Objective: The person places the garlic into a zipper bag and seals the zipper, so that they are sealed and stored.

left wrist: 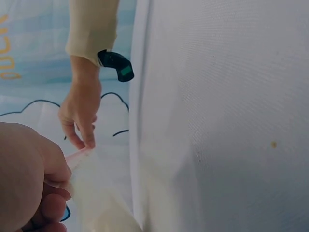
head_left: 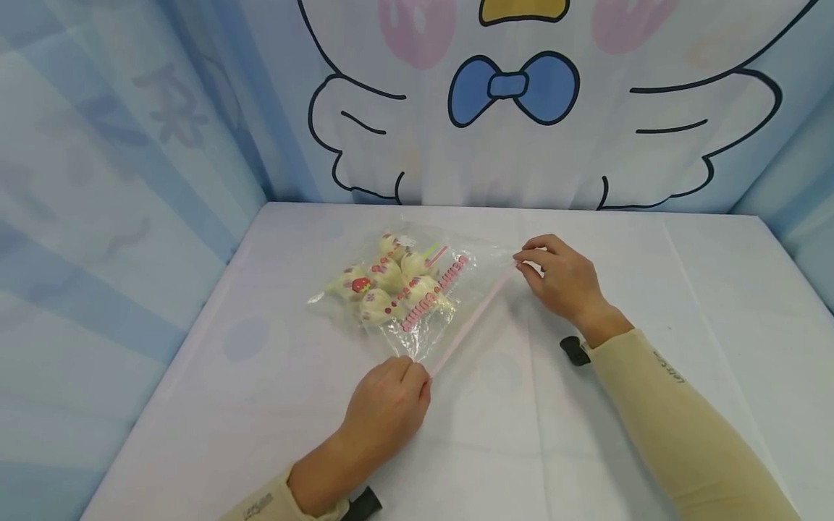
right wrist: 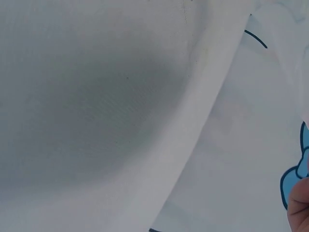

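A clear plastic zip bag [head_left: 426, 346] with red lettering lies over the white table, a pink strip [head_left: 474, 318] along its mouth. Inside are several pale yellow rounded pieces [head_left: 386, 275] with small coloured marks; their exact kind is unclear. My left hand [head_left: 389, 401] pinches the near end of the strip. At the far end, the thumb and fingertips of my right hand [head_left: 563, 278] pinch the corner, and the strip stretches straight between both hands. The left wrist view shows the left hand [left wrist: 29, 179] close up. Only part of the right hand [right wrist: 300, 205] enters the right wrist view.
The white-covered table [head_left: 586, 434] ends at a back edge against a curtain [head_left: 521, 159] printed with a cartoon figure and blue bow. Another blue patterned curtain [head_left: 117, 253] hangs along the left side. A dark strap piece [head_left: 575, 351] sticks out at the right wrist.
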The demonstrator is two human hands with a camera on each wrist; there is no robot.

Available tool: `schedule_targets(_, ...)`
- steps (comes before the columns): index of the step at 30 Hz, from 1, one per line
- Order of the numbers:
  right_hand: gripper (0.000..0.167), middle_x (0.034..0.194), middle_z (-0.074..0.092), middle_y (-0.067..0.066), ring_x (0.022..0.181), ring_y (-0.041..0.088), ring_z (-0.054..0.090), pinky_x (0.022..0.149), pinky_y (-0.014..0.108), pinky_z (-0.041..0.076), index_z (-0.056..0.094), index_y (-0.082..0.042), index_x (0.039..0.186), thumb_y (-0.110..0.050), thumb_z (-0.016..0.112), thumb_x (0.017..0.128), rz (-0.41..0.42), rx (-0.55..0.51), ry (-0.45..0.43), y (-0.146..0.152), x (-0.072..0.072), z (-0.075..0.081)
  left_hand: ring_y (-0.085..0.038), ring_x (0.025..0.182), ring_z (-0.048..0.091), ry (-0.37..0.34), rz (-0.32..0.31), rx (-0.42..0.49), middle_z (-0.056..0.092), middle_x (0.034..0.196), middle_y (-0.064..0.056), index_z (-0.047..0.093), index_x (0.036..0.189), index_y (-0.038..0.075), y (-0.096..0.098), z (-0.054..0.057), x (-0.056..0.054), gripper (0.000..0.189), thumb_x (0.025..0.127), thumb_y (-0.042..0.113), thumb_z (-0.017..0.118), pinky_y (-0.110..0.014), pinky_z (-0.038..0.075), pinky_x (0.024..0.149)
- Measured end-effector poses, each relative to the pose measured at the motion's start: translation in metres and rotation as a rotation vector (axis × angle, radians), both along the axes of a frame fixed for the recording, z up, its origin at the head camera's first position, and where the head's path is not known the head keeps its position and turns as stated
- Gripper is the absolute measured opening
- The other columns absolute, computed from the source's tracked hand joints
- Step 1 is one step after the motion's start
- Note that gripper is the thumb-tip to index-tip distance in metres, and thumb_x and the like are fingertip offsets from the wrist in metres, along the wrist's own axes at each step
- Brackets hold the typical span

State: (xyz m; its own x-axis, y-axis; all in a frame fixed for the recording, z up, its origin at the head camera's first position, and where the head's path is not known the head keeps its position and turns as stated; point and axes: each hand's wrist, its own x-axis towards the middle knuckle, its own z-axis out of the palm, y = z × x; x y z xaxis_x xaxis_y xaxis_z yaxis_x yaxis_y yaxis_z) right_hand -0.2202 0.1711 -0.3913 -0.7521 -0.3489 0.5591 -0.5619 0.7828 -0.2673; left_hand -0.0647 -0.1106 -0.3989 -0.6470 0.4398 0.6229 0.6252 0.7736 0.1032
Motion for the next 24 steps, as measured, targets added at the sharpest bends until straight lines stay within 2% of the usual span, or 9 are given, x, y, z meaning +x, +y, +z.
schedule_targets(4, 0.014, 0.109, 0.063, 0.01, 0.081, 0.026, 0.063, 0.064, 0.044, 0.054, 0.078, -0.004, 0.101, -0.005, 0.073, 0.088, -0.035, -0.001, -0.048, 0.001, 0.001, 0.003, -0.017, 0.054, 0.049, -0.005, 0.002, -0.009, 0.048, 0.064, -0.003, 0.058, 0.071, 0.004, 0.0, 0.0, 0.001, 0.028, 0.068, 0.001, 0.086, -0.027, 0.042, 0.047)
schedule_targets(13, 0.015, 0.111, 0.062, 0.009, 0.084, 0.026, 0.063, 0.066, 0.045, 0.054, 0.078, -0.005, 0.104, -0.007, 0.071, 0.09, -0.066, 0.001, -0.095, 0.003, 0.002, 0.005, -0.017, 0.054, 0.048, -0.004, 0.017, -0.001, 0.047, 0.064, -0.003, 0.058, 0.071, 0.004, -0.002, -0.003, 0.001, 0.029, 0.067, 0.0, 0.086, -0.028, 0.042, 0.047)
schedule_targets(20, 0.015, 0.112, 0.062, 0.009, 0.087, 0.027, 0.063, 0.065, 0.045, 0.054, 0.078, -0.006, 0.104, -0.01, 0.071, 0.091, -0.087, 0.016, -0.104, 0.004, 0.005, 0.006, -0.018, 0.052, 0.047, 0.016, 0.063, -0.019, 0.046, 0.062, -0.003, 0.056, 0.07, 0.004, -0.01, -0.007, -0.005, 0.028, 0.067, -0.004, 0.083, -0.029, 0.041, 0.045)
schedule_targets(24, 0.013, 0.11, 0.062, 0.008, 0.085, 0.026, 0.063, 0.061, 0.045, 0.053, 0.078, -0.007, 0.1, -0.011, 0.071, 0.09, -0.091, 0.041, -0.079, 0.005, 0.009, 0.006, -0.019, 0.052, 0.045, -0.009, 0.104, -0.046, 0.043, 0.061, -0.003, 0.054, 0.069, 0.003, -0.018, -0.01, -0.01, 0.028, 0.069, -0.006, 0.081, -0.029, 0.038, 0.044)
